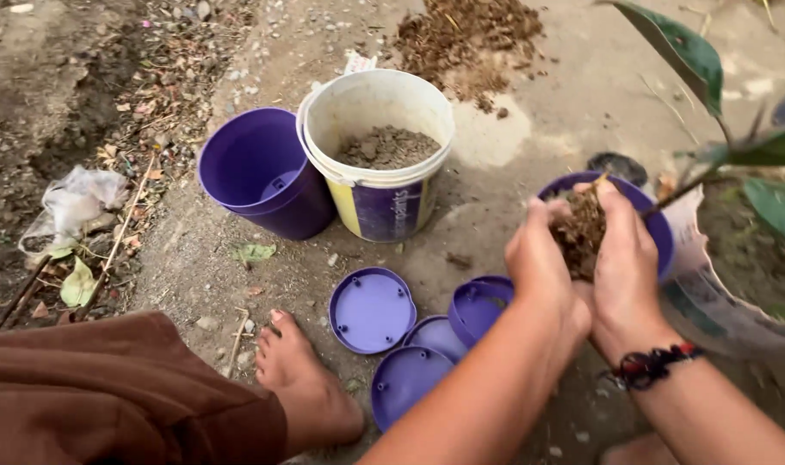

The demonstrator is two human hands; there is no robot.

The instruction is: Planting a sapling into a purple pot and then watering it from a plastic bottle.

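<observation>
Two hands cupped together, left hand and right hand, clasping a clump of soil directly over the purple pot; white bucket lies at ten o'clock.

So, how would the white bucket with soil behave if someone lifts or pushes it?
The white bucket is probably heavy for its size, since soil fills it about halfway. It looks stiff plastic, so it should keep its shape. With a wide flat base on rough ground, it likely drags rather than tips or rolls.
</observation>
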